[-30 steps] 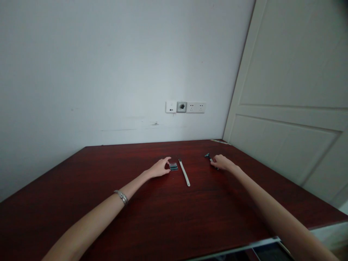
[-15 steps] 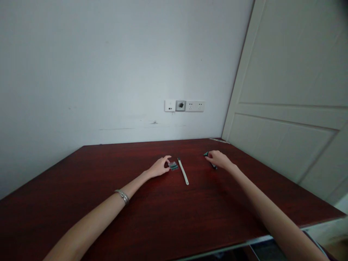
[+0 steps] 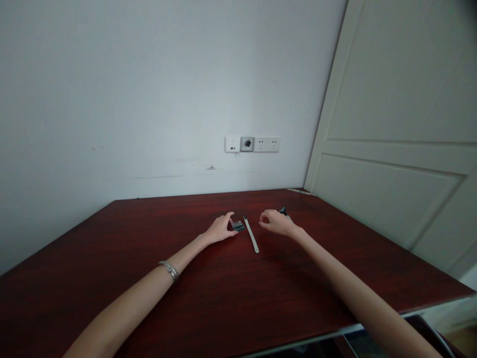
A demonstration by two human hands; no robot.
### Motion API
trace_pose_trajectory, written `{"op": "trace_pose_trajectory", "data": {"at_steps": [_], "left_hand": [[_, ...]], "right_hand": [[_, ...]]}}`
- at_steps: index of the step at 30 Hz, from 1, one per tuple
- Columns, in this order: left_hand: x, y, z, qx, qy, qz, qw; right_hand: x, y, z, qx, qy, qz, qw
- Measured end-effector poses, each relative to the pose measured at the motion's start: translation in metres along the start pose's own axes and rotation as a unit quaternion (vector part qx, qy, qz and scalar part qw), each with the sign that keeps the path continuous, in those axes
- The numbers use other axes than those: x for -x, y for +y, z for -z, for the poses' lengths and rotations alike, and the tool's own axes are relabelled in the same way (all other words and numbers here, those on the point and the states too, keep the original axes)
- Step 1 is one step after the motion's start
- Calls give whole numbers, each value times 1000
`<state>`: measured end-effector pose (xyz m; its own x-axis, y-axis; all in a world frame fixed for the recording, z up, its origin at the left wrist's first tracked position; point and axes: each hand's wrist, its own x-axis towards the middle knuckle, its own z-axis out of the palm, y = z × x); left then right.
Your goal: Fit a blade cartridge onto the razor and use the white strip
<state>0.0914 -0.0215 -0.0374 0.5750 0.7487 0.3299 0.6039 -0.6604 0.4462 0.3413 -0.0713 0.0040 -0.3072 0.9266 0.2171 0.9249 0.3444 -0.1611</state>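
My left hand (image 3: 220,229) rests at a small clear case (image 3: 238,226) with dark contents, lying on the dark red table. Its thumb and index finger are spread around the case's left side; I cannot tell if they touch it. My right hand (image 3: 276,222) hovers just right of a slim white stick (image 3: 251,235) with a dark tip. Its fingers curl loosely with a gap between them and nothing visible inside. Behind the right hand, partly covered by it, lies a dark green-black slender tool (image 3: 283,211).
The dark red tabletop (image 3: 179,298) reaches back to a white wall with sockets (image 3: 267,144). A white panelled door (image 3: 391,184) stands along the right. A pale strip (image 3: 301,192) lies in the far right corner. Below the front edge, dark items show.
My right hand has left the dark tool and moved left toward the white stick. The left thumb has spread slightly along the case's near side.
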Motion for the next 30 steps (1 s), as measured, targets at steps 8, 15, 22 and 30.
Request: {"op": "trace_pose_trajectory", "data": {"at_steps": [8, 15, 22, 30], "left_hand": [[3, 14, 8, 33, 15, -53, 998], [4, 47, 14, 55, 16, -121, 991], [2, 58, 13, 66, 13, -101, 993], [8, 29, 24, 35, 18, -26, 999]], "right_hand": [[-1, -22, 1, -83, 13, 112, 990], [-3, -28, 7, -124, -24, 135, 983], [5, -4, 27, -144, -26, 109, 983], [19, 112, 51, -115, -13, -6, 993]]}}
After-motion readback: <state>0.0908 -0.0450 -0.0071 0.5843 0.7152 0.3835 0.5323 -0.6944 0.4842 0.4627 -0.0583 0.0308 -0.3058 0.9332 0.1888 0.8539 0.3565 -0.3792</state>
